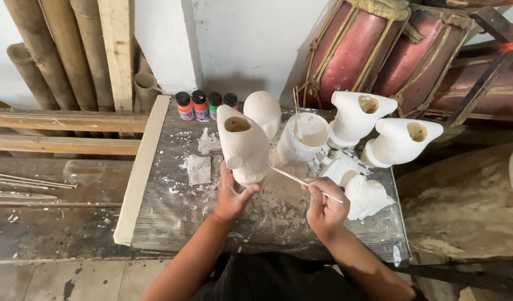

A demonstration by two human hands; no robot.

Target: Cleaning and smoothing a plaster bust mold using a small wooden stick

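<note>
Gleaming white hollow figure (244, 146), upright

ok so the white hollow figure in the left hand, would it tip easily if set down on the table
Probably. The white figure looks tall and narrow, so likely top-heavy. Its open hole shows it is hollow, so likely light and perhaps fragile. The left hand holds it near the base while the right hand points a thin brush at it.
</note>
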